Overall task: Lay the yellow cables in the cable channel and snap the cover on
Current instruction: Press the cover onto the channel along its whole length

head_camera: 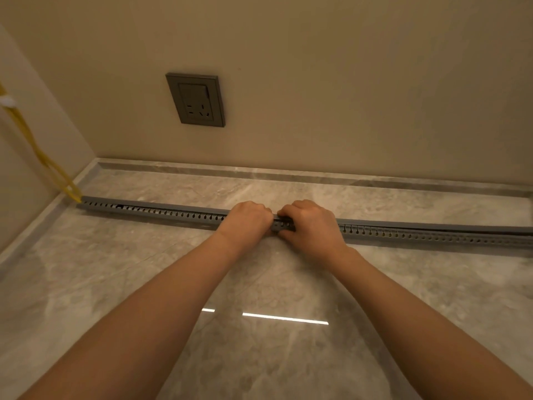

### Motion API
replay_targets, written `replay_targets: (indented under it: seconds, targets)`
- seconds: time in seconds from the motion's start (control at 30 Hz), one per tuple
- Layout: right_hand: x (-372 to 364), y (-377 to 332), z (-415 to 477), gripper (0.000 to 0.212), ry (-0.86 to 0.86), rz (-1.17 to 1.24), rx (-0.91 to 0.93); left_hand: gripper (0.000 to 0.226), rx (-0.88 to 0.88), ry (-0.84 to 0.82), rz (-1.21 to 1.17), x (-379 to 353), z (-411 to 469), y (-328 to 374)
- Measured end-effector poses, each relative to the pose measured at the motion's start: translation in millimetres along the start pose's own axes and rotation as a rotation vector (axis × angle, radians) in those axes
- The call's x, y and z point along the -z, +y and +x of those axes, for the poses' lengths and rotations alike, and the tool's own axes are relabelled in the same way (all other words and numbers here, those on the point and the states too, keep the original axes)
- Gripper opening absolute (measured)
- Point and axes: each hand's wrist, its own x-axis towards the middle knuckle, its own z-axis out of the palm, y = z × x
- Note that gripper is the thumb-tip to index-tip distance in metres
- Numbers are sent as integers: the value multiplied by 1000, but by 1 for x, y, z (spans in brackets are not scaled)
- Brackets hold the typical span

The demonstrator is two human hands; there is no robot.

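Head view: where is the cable channel (pixel 403 233)?
— On the floor (pixel 259 284). Left hand (pixel 248 217) and right hand (pixel 310 223) grip its middle, fingers curled over the cover (pixel 178 206). Yellow cables (pixel 43 157) enter its left end.

Yellow cables (pixel 69 189) cut by left edge, cable channel (pixel 161 212) by right, middle hidden under left hand (pixel 245 220) and right hand (pixel 313 223)

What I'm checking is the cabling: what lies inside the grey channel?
Yellow cables enter the channel at its left end. The cover, left hand and right hand hide the inside.
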Motion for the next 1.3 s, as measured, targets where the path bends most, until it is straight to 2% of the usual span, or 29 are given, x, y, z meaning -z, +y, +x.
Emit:
replay_targets:
  seconds: [0.27,0.57,0.9,1.13,1.3]
  targets:
    - [19,31,-21,31,-20,-155,-14,25,11,19,-42,-4,0,-2]
    - [29,29,-7,26,-177,-300,45,25,5,24,-59,-6,3,-3]
    - [31,30,-4,29,-189,-259,51,25,-15,79,-78,-4,6,0]
    - [30,28,-5,24,-144,-252,20,15,-17,195,-219,4,20,42]
    - [27,26,-9,20,-115,-232,-23,17,-43,242,-156,-2,22,47]
